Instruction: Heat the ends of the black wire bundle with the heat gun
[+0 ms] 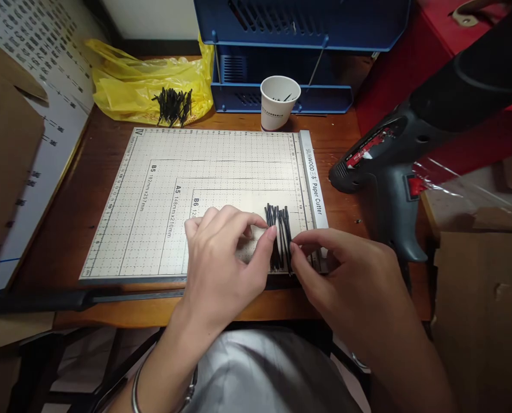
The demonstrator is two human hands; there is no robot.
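Note:
A small row of thin black sticks (278, 221) lies on the gridded paper cutter board (196, 172), near its right rule. My left hand (221, 258) rests on the board, its fingertips pressing against the left side of the sticks. From the other side my right hand (346, 275) pinches the sticks' right edge between thumb and forefinger. The sticks' lower ends are partly hidden by my fingers.
A yellow plastic bag (144, 86) with more black sticks (173, 106) lies at the back left. A white paper cup (279, 103) stands before blue stacked trays (290, 51). A black glue gun (394, 166) leans at the right. Cardboard boxes (480, 310) flank both sides.

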